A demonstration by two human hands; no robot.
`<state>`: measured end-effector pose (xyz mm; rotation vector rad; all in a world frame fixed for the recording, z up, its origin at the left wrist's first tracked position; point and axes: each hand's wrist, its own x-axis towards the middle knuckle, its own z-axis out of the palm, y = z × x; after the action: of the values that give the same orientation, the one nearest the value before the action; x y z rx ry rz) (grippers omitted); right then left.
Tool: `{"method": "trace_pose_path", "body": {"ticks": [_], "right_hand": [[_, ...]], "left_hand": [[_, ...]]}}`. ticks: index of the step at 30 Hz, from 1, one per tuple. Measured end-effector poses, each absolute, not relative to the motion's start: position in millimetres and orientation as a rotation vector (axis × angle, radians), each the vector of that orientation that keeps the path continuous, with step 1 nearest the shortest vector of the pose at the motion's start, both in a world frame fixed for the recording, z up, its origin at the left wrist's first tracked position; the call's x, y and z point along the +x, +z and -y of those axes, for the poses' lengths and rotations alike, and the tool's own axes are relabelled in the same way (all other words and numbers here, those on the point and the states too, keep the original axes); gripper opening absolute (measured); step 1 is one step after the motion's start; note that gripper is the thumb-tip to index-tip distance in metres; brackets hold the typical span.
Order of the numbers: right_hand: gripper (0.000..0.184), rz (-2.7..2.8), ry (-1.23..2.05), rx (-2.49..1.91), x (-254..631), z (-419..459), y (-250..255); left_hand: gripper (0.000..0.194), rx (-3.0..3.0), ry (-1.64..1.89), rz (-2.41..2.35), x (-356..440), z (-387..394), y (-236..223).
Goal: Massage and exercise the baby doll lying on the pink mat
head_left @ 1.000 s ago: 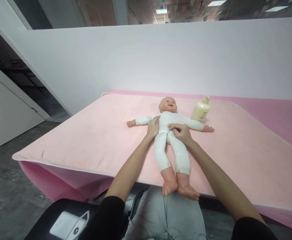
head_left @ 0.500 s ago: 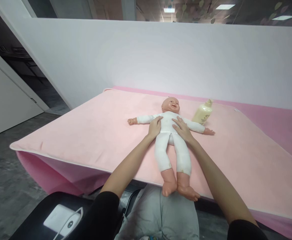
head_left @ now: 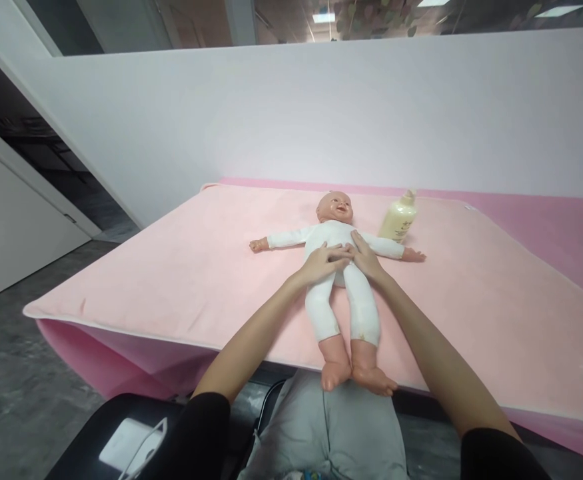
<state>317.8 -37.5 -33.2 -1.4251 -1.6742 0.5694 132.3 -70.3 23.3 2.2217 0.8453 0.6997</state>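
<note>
A baby doll (head_left: 338,233) in a white suit lies on its back on a pink mat (head_left: 196,267), arms spread, bare feet at the near edge. My left hand (head_left: 322,259) lies flat across the doll's belly, fingers stretched toward the right. My right hand (head_left: 364,253) rests on the doll's right side of the torso, fingers extended upward along the chest. The two hands touch at the fingertips. Neither hand grips anything.
A pale yellow pump bottle (head_left: 399,219) stands just right of the doll's head. A white wall (head_left: 291,120) rises behind the table. A black bag with a white device (head_left: 121,447) sits low at left beside my lap.
My left hand slid from the doll's left side onto the belly, fingers now pointing right. My right hand shifted slightly up along the torso.
</note>
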Motion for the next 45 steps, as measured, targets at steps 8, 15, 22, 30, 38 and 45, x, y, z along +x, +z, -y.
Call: {"method": "trace_pose_path", "body": {"ticks": [8,15,22,30,38,45], "right_hand": [[0.063,1.68,0.534,-1.45,315.6,41.4,-29.1],[0.042,1.716,0.225,-1.423,304.8,61.2,-11.8],[0.027,1.858,0.551,-1.097,282.0,85.2,8.1],[0.037,2.041,0.596,-1.297,277.0,78.4,12.0],[0.053,1.899,0.371,-1.651,287.0,53.6,0.7],[0.061,1.505,0.482,-1.638,311.0,48.5,-15.9]], "left_hand": [[0.046,2.405,0.563,-1.077,129.6,53.5,15.8],[0.052,2.248,0.754,-1.274,119.0,31.6,-3.2],[0.042,2.027,1.161,-1.302,114.6,17.6,-21.1],[0.059,1.901,1.27,-1.332,115.5,21.1,-17.8],[0.059,1.841,1.317,-1.314,115.3,20.7,-17.3],[0.048,1.908,1.417,-1.179,116.0,28.1,-14.4]]}}
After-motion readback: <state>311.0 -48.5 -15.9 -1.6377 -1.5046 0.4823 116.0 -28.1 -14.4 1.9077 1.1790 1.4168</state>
